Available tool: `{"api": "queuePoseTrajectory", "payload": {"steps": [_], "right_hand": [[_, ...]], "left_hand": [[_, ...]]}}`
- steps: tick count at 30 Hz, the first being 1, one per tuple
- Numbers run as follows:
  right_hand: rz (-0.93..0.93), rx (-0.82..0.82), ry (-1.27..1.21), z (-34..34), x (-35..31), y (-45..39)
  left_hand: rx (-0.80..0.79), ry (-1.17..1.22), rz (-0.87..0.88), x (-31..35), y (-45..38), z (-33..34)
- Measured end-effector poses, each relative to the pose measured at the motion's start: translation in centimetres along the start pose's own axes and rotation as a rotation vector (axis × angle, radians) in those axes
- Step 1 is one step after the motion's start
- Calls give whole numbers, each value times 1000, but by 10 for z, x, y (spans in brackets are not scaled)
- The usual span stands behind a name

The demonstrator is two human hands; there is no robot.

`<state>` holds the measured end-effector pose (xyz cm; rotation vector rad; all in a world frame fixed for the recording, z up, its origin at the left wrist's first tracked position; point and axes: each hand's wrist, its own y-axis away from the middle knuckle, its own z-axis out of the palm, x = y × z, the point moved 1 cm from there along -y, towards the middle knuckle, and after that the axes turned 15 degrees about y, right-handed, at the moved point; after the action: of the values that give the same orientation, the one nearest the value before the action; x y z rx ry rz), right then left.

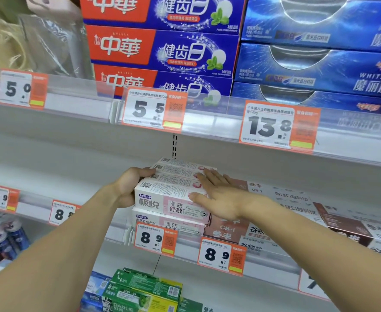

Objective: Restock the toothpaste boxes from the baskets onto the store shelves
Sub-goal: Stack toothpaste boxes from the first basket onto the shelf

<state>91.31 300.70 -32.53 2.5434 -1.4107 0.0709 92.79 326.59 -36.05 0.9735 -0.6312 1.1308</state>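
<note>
A stack of pink-and-white toothpaste boxes (162, 194) sits on the middle shelf (50, 172), above an 8.9 price tag (154, 238). My left hand (128, 185) grips the left end of the upper boxes, fingers curled over the top. At the right end my right hand (216, 194) lies flat on them with straight fingers. A lower pink-and-white box (169, 224) lies under the top layer. No basket is in view.
Brown-and-white boxes (275, 212) fill the shelf to the right. Red-and-blue boxes (162, 48) and blue boxes (315, 64) stand on the upper shelf. Green boxes (144, 289) lie on the lower shelf. Left of the stack the middle shelf is bare.
</note>
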Motion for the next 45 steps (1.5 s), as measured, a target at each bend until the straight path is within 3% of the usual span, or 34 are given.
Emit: {"api": "queuePoseTrajectory", "payload": {"steps": [12,18,29,34,45], "right_hand": [[10,36,-55,-2,0,5],[5,32,-47,-5,-4,1],[2,37,-60,-5,-4,5],[136,58,-23,3,10,24],[161,44,-35,9,4,27]], "left_hand": [[-74,-36,-6,1,-3,2],[7,-149,-11,11,-3,8],[47,-85,-14,5,9,2],[12,-42,16,-11,22,-6],[21,-9,93,-19,31,7]]}}
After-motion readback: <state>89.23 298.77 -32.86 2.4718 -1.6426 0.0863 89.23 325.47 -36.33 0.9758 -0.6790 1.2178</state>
